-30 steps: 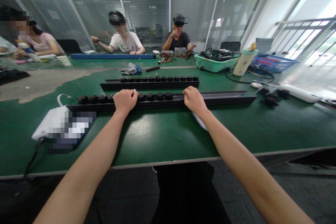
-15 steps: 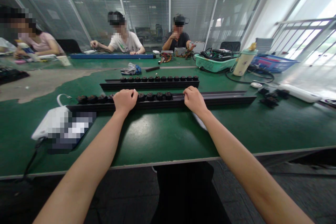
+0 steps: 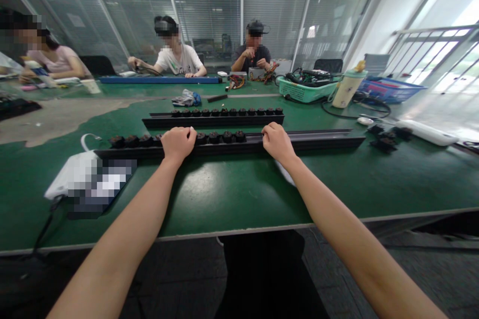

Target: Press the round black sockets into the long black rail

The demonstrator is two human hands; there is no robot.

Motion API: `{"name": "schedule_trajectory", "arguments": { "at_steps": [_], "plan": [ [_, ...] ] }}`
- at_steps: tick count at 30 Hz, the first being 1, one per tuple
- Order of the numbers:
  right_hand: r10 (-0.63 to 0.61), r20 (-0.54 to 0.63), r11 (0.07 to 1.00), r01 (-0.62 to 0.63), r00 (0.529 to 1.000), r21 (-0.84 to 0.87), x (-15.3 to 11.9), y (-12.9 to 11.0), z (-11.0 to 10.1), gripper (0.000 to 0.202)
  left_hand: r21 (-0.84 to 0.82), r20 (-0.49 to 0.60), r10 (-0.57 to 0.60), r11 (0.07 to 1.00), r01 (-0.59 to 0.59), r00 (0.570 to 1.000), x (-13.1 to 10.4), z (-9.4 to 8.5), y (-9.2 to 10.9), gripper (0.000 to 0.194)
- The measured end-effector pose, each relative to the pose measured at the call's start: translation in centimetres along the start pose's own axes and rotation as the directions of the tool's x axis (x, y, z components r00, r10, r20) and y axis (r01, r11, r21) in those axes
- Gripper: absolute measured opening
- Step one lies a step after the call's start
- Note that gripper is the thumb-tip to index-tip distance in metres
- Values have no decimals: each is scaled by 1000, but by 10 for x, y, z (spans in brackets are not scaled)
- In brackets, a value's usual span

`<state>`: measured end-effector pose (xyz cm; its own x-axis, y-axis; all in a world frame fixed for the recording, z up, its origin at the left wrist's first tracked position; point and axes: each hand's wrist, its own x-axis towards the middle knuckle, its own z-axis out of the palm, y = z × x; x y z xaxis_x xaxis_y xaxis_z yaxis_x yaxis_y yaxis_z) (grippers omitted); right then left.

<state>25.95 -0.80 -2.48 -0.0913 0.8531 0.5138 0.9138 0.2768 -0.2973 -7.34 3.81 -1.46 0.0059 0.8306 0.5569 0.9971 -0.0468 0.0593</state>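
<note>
A long black channel-shaped rail (image 3: 322, 143) lies across the table in front of me. Along its left half sits a row of black socket-like modules (image 3: 227, 136); the right half shows a bare groove. My left hand (image 3: 178, 141) is closed over the rail among the modules, hiding some of them. Farther right, my right hand (image 3: 277, 140) grips the rail just past the last module, fingers curled over its far edge. Whether either hand also pinches a small part is hidden. Behind lies a second, shorter black rail (image 3: 217, 120) filled with similar modules.
Loose black modules (image 3: 384, 142) lie off the rail's right end. A white device (image 3: 75, 174) and a phone-like slab (image 3: 108, 187) are at left. Beyond are gloves (image 3: 187, 98), a green basket (image 3: 307, 90), a bottle (image 3: 349, 88) and a blue basket (image 3: 392, 90). Several people sit opposite.
My hands and both rails stay practically still. Across the table, a co-worker's lowered hand has come up nearer the other hand.
</note>
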Motion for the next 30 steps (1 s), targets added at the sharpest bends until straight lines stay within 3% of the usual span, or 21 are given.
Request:
{"name": "schedule_trajectory", "arguments": {
  "at_steps": [30],
  "plan": [
    [57,-4,998,-57,998,-1,0,0,-6,31,6,-7,11,1000,-11,1000,-1,-1,0,58]
  ]
}}
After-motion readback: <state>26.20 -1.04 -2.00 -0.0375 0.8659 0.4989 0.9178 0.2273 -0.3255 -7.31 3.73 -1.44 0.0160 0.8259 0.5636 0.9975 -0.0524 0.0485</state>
